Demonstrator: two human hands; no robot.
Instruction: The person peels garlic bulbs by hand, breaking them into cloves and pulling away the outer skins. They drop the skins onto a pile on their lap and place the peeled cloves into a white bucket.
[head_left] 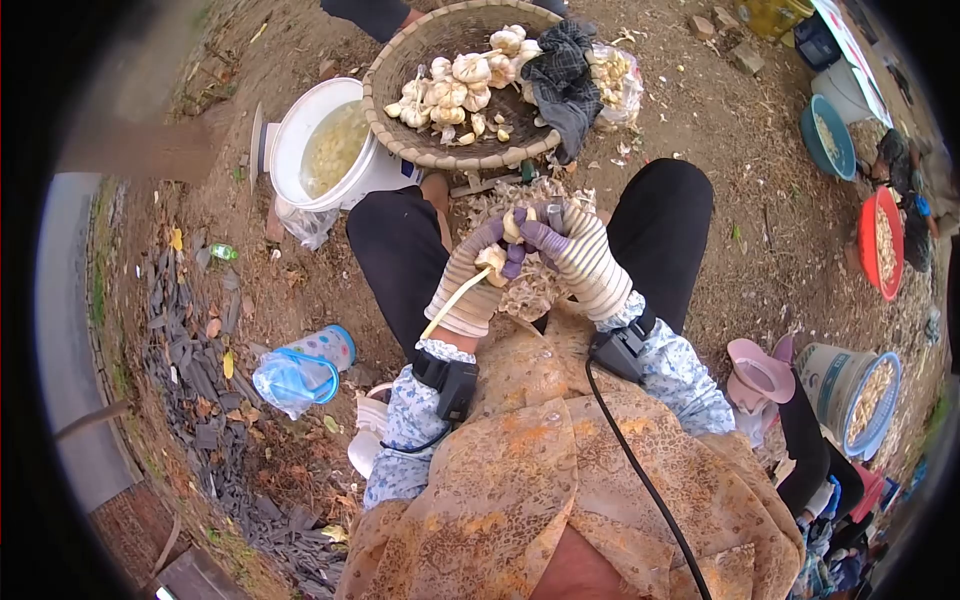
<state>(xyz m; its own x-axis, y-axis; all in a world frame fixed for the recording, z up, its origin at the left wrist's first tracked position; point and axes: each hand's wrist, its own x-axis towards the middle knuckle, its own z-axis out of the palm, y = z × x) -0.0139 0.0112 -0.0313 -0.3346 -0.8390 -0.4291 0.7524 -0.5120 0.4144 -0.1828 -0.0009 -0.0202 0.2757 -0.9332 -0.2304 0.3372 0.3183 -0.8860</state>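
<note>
My left hand, in a striped glove with purple fingers, is closed around a garlic bulb whose long pale stem points down toward the wrist. Close against it, my right hand in a matching glove has its fingers bent in. A pale garlic piece shows between the fingertips of both hands. By the right fingers is a small grey, metallic-looking thing, too small to name. Dry garlic skins lie below the hands. Ahead, a wicker basket holds garlic bulbs and a dark cloth.
A white bucket with peeled cloves in liquid stands left of the basket. A blue-rimmed container is at lower left. To the right are a red basin, a teal basin, a tub and other people.
</note>
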